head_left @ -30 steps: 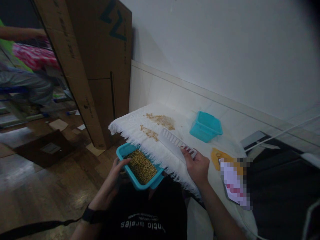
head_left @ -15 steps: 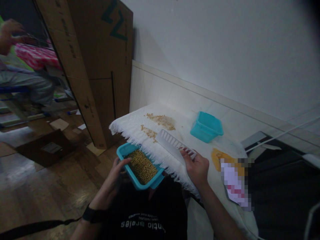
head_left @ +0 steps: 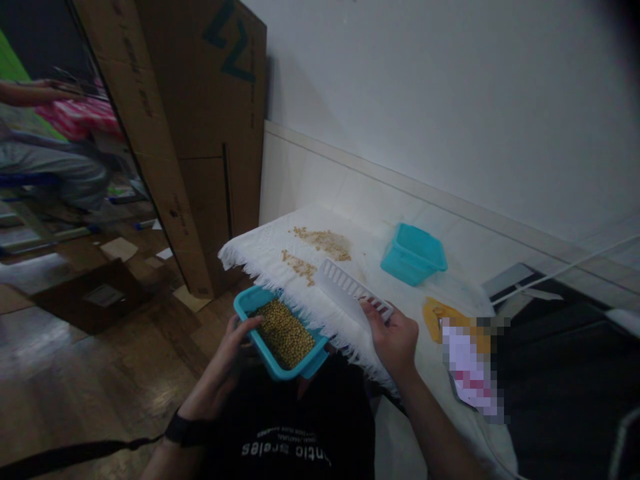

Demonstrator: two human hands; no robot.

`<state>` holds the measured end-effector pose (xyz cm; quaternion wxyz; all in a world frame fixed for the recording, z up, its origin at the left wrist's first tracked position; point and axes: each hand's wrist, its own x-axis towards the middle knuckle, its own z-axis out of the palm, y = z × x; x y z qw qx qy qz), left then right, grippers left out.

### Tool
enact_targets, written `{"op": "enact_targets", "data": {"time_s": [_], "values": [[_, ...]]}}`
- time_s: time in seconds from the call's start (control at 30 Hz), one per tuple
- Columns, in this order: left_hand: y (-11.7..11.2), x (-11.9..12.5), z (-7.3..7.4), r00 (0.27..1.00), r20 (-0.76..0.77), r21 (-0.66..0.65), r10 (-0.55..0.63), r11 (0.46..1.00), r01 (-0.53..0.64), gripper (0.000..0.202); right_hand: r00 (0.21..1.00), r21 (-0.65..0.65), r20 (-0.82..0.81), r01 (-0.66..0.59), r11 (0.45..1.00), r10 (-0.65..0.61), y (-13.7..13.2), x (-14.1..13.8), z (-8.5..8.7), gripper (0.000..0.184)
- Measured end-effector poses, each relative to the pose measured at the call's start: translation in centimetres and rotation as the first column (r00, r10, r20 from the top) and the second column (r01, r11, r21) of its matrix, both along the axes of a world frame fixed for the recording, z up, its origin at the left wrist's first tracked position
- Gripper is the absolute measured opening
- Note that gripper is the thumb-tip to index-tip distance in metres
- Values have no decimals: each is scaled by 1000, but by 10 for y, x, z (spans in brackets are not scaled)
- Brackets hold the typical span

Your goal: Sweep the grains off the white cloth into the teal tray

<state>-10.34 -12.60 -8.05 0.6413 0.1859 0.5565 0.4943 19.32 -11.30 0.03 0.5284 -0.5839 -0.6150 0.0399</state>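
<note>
My left hand (head_left: 240,340) grips the left end of a blue plastic bin (head_left: 274,367), thumb over the rim. Dried soybeans (head_left: 287,333) fill much of the bin, which sits just below the table's fringed edge. In my right hand (head_left: 395,337) is a white slotted plastic strip (head_left: 345,290), pinched at its right end and tilted over the cloth. Loose beans (head_left: 323,241) lie scattered on the white tablecloth (head_left: 265,243), some close to the strip's far end. A second blue bin (head_left: 414,253) stands further back on the table.
A tall cardboard box (head_left: 200,100) stands left of the table, and a wall (head_left: 425,100) runs behind it. An orange packet (head_left: 433,319) lies on the right beside a black surface (head_left: 565,380). Another person's arm (head_left: 30,93) shows at far left.
The white strip has shifted very slightly to the right. Both of my hands and the bin stay nearly still. At far left, the other person's arm has lowered.
</note>
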Motion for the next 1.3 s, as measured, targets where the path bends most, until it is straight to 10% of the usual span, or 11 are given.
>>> {"op": "enact_targets", "data": {"time_s": [0.9,1.3], "values": [[-2,1,4,999,-12,20,42,999,-42,67,983,-48,-72,-173,984,169,1,-24,-1,45],[0,1,2,999,-14,17,46,999,-46,68,994,35,24,101,994,-102,8,7,0,71]]}}
